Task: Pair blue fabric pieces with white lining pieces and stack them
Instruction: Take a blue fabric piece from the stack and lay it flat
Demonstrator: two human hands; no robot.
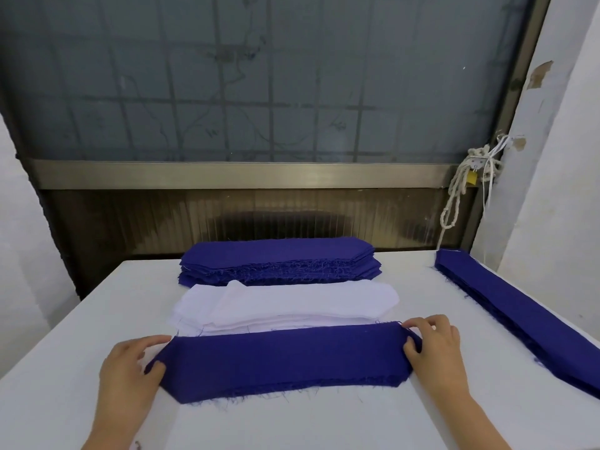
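- Holding one blue fabric piece (285, 362) flat by its two ends, a person works at a white table (406, 423). Landmark for every position below: the white lining stack (282, 306) at mid-table.
- Blue fabric piece: long strip with angled corners and a frayed near edge trailing loose threads. It lies on the table just on the near side of the white lining stack, its far edge against the stack's near edge.
- Left hand (130, 368): at the strip's left end, near-left of the lining stack. The thumb sits on top of the cloth and the forefinger reaches along the far corner, with the end pinched between them. The other fingers are not clearly seen.
- Right hand (435, 349): at the strip's right end, near-right of the lining stack. The thumb presses on top and the fingers curl over the far corner. The cloth is pinched and slightly puckered there.
- White lining stack: many layers, loosely squared, the top sheets skewed and rumpled toward its left end.
- Blue stack (279, 261): directly beyond the lining stack, touching or almost touching its far edge. It is thick, the same strip shape, with a frayed front edge.
- Long blue pile (526, 319): well to the right of the lining stack, running diagonally along the table's right edge, apart from the rest.
- Beyond the lining stack, past the table's far edge: frosted window (259, 76) with a metal sill.
- Far right of the lining stack, at the window corner: knotted white rope (454, 203) with a small yellow padlock (471, 178), and a white wall (558, 157) beside it.
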